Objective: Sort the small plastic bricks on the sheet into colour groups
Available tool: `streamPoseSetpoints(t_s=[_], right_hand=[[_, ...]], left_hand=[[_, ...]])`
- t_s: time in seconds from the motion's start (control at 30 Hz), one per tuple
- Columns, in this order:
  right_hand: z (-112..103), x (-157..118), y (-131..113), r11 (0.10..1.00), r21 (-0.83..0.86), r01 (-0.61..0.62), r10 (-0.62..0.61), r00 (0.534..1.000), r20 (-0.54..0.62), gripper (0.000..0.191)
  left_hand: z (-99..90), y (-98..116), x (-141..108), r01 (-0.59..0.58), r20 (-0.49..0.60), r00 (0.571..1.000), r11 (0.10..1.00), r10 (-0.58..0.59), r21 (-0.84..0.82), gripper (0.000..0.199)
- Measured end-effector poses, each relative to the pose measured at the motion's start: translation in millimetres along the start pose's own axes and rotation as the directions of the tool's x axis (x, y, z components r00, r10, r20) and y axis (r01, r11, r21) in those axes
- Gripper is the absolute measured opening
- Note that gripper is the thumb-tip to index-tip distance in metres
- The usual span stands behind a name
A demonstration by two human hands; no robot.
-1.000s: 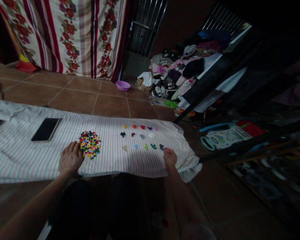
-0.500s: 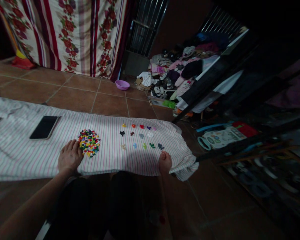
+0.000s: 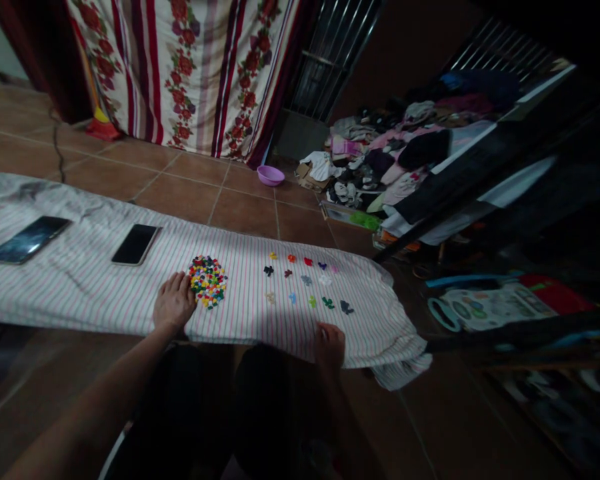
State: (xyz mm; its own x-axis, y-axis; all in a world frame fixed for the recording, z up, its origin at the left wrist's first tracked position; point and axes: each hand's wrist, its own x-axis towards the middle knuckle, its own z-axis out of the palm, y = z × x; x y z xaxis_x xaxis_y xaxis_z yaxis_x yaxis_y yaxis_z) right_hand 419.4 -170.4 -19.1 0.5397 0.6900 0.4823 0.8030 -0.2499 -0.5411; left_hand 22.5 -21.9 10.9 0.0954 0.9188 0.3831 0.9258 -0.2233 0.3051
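Note:
My left hand (image 3: 175,301) lies flat on the striped cloth, its fingertips at the left edge of a round heap of small multicoloured pieces (image 3: 208,283). Over the near edge of the cloth is my right hand (image 3: 330,343), its fingers curled together; whatever they may hold is too small to make out. Beyond it, little piles sorted by colour form three rows. The nearest row includes a dark grey pile (image 3: 347,307), a dark green pile (image 3: 327,303) and a lime pile (image 3: 312,302). Farther back are a black pile (image 3: 269,271) and a red pile (image 3: 308,261).
Left of the heap lie a phone (image 3: 135,244) and a larger dark-screened device (image 3: 27,240) on the striped cloth (image 3: 245,320). A purple basin (image 3: 271,175) stands on the tiled floor near a clothes heap (image 3: 380,150). A floral curtain (image 3: 205,73) hangs behind.
The view has swung left, bringing the larger device fully into sight. My right hand has drawn back from the dark grey pile, leftward and toward me. My left hand stays beside the heap.

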Motion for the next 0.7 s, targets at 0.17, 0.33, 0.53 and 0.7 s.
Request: streamPoseSetpoints(t_s=[0.17,0.33,0.53,0.7], right_hand=[[9,-13,-29,0.992,0.111,0.065,-0.076,0.992,0.097,0.032],[21,-19,-74,0.957,0.268,0.110,-0.188,0.940,0.285,0.031],[52,-14,-146,0.897,0.361,0.256,-0.426,0.721,0.546,0.025],[89,1,-181,0.880,0.343,0.328,-0.471,0.689,0.551,0.031]], left_hand=[[-0.4,0,1,0.000,0.023,1.000,1.000,0.000,0.012,0.042],[-0.6,1,1,0.007,0.025,1.000,1.000,-0.007,-0.016,0.043],[1.3,0,1,0.005,0.001,1.000,1.000,-0.005,-0.019,0.043],[0.3,0,1,0.005,0.024,1.000,1.000,-0.005,-0.010,0.043]])
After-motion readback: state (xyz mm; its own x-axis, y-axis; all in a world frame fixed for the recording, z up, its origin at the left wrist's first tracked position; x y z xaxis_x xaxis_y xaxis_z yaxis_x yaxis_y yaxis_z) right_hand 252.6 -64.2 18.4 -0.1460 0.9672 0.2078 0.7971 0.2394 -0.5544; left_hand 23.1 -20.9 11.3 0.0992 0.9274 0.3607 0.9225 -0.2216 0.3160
